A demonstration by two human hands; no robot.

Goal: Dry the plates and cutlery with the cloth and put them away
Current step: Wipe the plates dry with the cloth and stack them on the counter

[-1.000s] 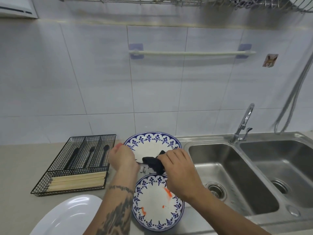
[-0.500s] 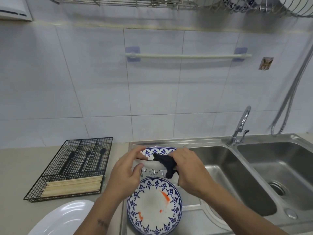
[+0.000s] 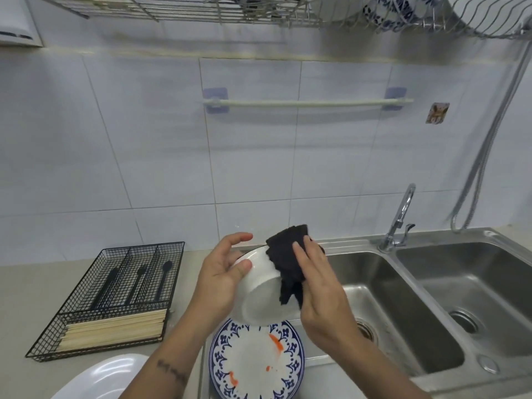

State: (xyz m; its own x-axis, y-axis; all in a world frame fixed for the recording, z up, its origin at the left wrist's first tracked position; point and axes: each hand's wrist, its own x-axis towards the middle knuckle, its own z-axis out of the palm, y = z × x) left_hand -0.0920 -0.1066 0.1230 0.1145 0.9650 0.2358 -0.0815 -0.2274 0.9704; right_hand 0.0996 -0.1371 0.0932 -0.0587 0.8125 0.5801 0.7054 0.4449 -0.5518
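Three plates show. One, tilted with its plain white underside toward the camera [image 3: 259, 292], is clamped at its rim by the left hand [image 3: 221, 277], thumb on the back. The right hand [image 3: 319, 286] presses a dark, rough folded cloth [image 3: 288, 266] flat against that underside, fingers closed over it. Just below both grips lies a round blue-patterned plate [image 3: 256, 364] with orange smears; lower left of them, a plain white plate [image 3: 106, 378] on the worktop [image 3: 28, 289]. Left of the left hand stands a black wire cutlery tray [image 3: 115, 298] holding dark utensils and pale chopsticks. Right of the right hand: a double steel sink [image 3: 426, 298].
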